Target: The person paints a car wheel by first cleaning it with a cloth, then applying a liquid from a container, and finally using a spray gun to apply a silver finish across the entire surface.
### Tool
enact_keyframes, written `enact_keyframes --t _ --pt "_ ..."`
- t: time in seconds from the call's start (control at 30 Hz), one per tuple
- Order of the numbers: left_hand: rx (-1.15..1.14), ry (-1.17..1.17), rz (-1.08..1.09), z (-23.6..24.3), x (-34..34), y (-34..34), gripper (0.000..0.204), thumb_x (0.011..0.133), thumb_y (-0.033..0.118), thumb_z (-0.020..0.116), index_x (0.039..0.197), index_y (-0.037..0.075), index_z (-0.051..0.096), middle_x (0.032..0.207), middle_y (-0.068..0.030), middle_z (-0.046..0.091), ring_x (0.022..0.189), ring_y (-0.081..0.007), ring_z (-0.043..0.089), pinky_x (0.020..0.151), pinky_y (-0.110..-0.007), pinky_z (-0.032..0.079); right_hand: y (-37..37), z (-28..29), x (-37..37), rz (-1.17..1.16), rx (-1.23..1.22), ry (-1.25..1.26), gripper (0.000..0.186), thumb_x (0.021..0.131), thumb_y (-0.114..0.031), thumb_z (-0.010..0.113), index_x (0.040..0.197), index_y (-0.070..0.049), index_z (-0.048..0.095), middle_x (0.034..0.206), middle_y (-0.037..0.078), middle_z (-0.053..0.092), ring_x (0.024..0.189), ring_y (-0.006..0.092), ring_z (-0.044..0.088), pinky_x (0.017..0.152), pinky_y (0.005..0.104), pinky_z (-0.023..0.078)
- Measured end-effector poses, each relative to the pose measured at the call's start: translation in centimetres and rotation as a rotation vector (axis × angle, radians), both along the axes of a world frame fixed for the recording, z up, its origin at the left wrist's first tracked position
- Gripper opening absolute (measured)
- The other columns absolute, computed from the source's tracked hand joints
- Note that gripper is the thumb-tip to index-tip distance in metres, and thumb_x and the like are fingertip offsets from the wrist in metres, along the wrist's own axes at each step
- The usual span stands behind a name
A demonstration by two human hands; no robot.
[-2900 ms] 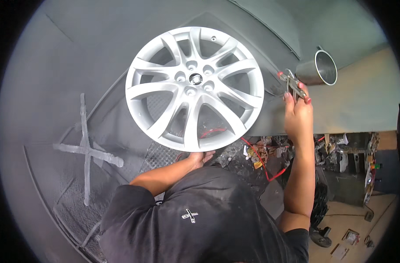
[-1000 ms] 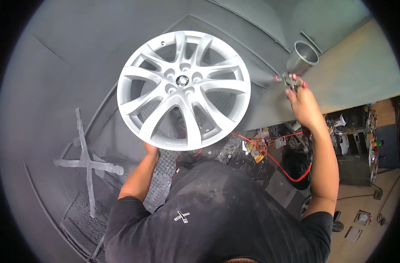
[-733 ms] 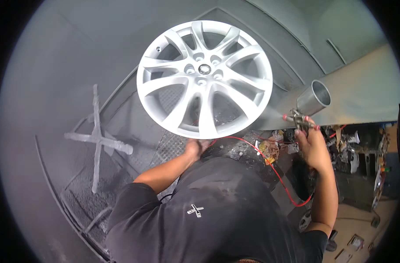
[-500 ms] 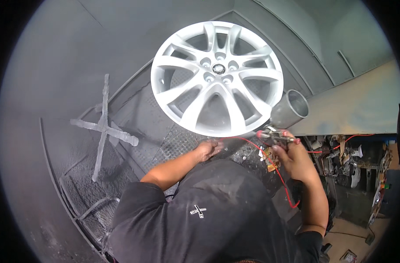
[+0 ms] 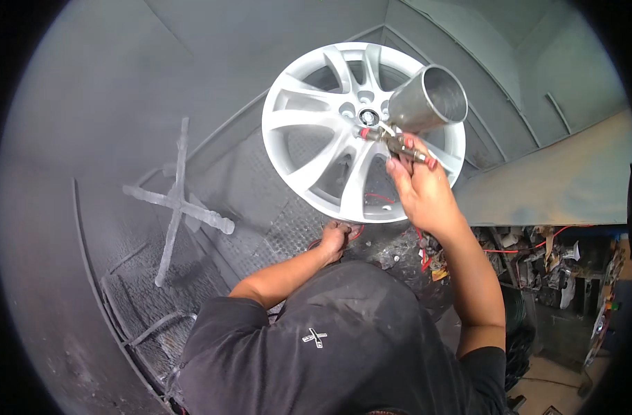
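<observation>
A white alloy wheel [image 5: 309,176] with several split spokes faces up at the centre. Over its right part, my right hand [image 5: 426,190] is closed round a spray gun [image 5: 397,144] with red-tipped fittings. The gun's open-topped metal cup [image 5: 413,104] leans to the upper right and covers part of the hub and spokes. Just below the wheel's near rim, my left hand [image 5: 335,237] is closed on a thin red air hose [image 5: 357,233], which shows on both sides of it. The fingertips of that hand are partly hidden.
Left of the wheel stands a grey, paint-crusted cross-shaped stand [image 5: 177,203]. Grey booth walls [image 5: 87,90] rise behind and to the left. At the right, a panel [image 5: 551,180] borders a cluttered shelf [image 5: 551,270] with a red hose along its edge. A textured mat [image 5: 278,225] covers the floor.
My right hand has lifted the spray gun up and left from beside the rim to over the wheel. My left hand's fingers have curled in. The whole view has shifted slightly.
</observation>
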State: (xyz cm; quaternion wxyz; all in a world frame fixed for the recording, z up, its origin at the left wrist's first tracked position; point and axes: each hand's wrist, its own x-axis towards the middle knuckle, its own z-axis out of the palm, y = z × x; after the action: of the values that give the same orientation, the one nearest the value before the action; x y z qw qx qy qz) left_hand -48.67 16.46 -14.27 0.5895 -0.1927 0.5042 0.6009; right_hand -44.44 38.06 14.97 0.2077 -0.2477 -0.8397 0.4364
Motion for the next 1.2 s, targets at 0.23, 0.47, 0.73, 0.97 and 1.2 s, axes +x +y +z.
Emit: enact_keyframes --t 0.23,0.47,0.73,0.97,1.2 --pt "0.118 -0.030 -0.114 -1.4 -0.9 -0.4 0.055 0.087 -0.012 0.040 0.140 -0.001 0.036 0.129 -0.0202 0.056 0.113 -0.0322 0.063 0.098 -0.042 0.054 3.3 0.1 -2.7 -0.084 0.323 -0.033 0.027 0.096 -0.006 0.058 0.118 0.009 0.054 0.103 0.027 0.065 0.090 0.0466 0.064 0.080 0.0468 0.051" --pt "-0.054 0.040 -0.097 -1.5 -3.4 -0.3 0.030 0.090 -0.010 0.045 0.116 0.000 0.053 0.085 -0.0121 0.062 0.065 -0.0162 0.057 0.054 -0.031 0.043 6.1 1.2 -2.5 -0.295 0.342 -0.147 0.035 0.098 -0.011 0.056 0.129 0.003 0.050 0.102 0.029 0.065 0.098 0.0494 0.062 0.082 0.0492 0.050" --pt "-0.116 0.420 -0.052 -2.0 -13.5 -2.7 0.039 0.098 0.022 0.059 0.129 0.000 0.057 0.118 -0.0120 0.067 0.105 -0.0256 0.065 0.089 -0.042 0.054 7.0 2.1 1.9 -0.513 0.381 -0.258 0.033 0.098 -0.011 0.055 0.128 0.002 0.053 0.102 0.030 0.066 0.098 0.0480 0.063 0.084 0.0485 0.050" --pt "-0.123 0.370 0.129 -1.1 -14.6 -0.5 0.038 0.097 0.019 0.058 0.129 -0.002 0.055 0.118 -0.0134 0.066 0.105 -0.0256 0.066 0.090 -0.040 0.054 7.7 2.3 3.4 -0.600 0.313 -0.376 0.030 0.099 -0.008 0.051 0.128 -0.002 0.056 0.097 0.026 0.067 0.092 0.0476 0.063 0.085 0.0472 0.049" --pt "-0.147 0.342 0.018 -3.7 -8.5 -1.5 0.031 0.099 0.020 0.056 0.127 0.005 0.053 0.110 -0.0083 0.068 0.097 -0.0219 0.066 0.082 -0.038 0.054 7.9 5.3 -0.5 -0.288 0.082 -0.193 0.023 0.099 -0.017 0.056 0.092 0.005 0.062 0.086 0.019 0.063 0.079 0.0334 0.063 0.076 0.0403 0.049"
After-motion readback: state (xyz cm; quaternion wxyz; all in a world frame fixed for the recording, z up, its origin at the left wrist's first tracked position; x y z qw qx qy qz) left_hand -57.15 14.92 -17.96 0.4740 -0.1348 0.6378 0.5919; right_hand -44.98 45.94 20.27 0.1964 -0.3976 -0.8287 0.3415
